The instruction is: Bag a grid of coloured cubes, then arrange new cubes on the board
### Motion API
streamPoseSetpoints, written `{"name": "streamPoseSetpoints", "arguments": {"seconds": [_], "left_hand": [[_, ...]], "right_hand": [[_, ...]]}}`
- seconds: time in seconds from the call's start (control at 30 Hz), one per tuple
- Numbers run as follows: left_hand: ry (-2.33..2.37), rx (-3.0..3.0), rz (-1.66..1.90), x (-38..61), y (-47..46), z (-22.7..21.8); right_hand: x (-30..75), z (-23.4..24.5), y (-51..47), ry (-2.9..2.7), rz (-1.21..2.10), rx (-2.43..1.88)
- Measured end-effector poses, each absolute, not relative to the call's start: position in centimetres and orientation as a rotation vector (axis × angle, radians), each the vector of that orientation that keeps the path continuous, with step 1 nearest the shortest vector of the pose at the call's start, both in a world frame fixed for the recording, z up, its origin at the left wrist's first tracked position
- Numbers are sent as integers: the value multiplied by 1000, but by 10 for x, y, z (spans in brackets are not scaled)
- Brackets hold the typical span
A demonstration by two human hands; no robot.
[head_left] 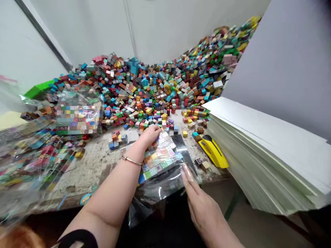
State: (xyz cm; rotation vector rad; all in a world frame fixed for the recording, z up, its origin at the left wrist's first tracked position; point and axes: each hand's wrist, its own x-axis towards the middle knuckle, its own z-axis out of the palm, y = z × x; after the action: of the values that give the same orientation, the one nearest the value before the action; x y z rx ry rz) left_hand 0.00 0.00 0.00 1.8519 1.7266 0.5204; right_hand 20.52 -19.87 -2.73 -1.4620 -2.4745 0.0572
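A clear plastic bag [165,172] lies at the table's front edge, with a flat grid of small coloured cubes [157,160] inside. My left hand [150,135] rests on the far end of that bag, fingers curled over it, a thin bracelet on the wrist. My right hand [199,199] is at the bag's near corner, fingers straight and together, fingertips against the plastic edge. Whether it pinches the film is hidden.
A huge heap of loose coloured cubes [165,82] fills the back of the table. Filled bags of cubes [77,117] pile at the left. A yellow tool [213,151] lies right of the bag. A tall stack of white sheets [263,155] stands at the right.
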Motion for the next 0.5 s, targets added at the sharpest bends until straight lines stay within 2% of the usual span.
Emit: {"name": "streamPoseSetpoints", "arguments": {"seconds": [0.5], "left_hand": [[1717,1835,620,1,-5,0]], "right_hand": [[183,-23,-177,-2462,-17,-1722]]}}
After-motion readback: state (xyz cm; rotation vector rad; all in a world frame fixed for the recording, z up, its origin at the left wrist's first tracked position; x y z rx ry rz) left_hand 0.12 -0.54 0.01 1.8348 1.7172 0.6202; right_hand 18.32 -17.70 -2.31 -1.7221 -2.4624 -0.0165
